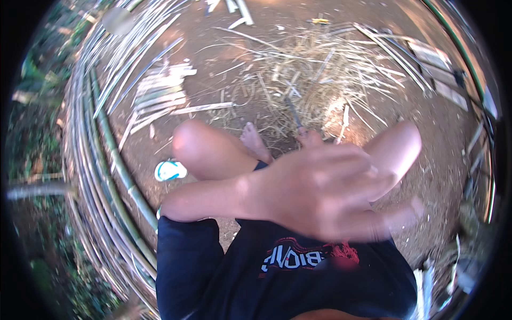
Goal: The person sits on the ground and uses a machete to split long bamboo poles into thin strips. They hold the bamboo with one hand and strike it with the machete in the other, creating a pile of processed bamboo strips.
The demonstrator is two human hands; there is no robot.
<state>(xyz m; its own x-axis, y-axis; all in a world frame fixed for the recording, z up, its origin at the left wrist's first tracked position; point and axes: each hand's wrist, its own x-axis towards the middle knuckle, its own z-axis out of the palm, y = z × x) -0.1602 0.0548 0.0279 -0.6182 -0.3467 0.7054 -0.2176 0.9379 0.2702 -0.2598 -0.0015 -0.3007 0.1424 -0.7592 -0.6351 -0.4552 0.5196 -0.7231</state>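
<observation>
My left hand point(330, 192), smeared by motion, passes close in front of my lap. Its forearm reaches in from the left, and whatever its fingers may hold is not clear. Beyond it, partly covered, my right hand point(310, 138) is closed around the near end of a knife point(293, 111) with a thin dark blade. That blade points away over a loose heap of pale shavings and thin strips point(325, 69) on the ground. My bare left foot point(255, 143) rests just left of the knife, between my bent knees.
Long bamboo poles point(114, 154) lie along the left, with thin split strips point(122, 58) at the far left. Short split slats point(160, 93) are stacked before my left knee. A white and teal sandal point(170, 170) sits beside that knee. More slats point(434, 56) lie at the far right.
</observation>
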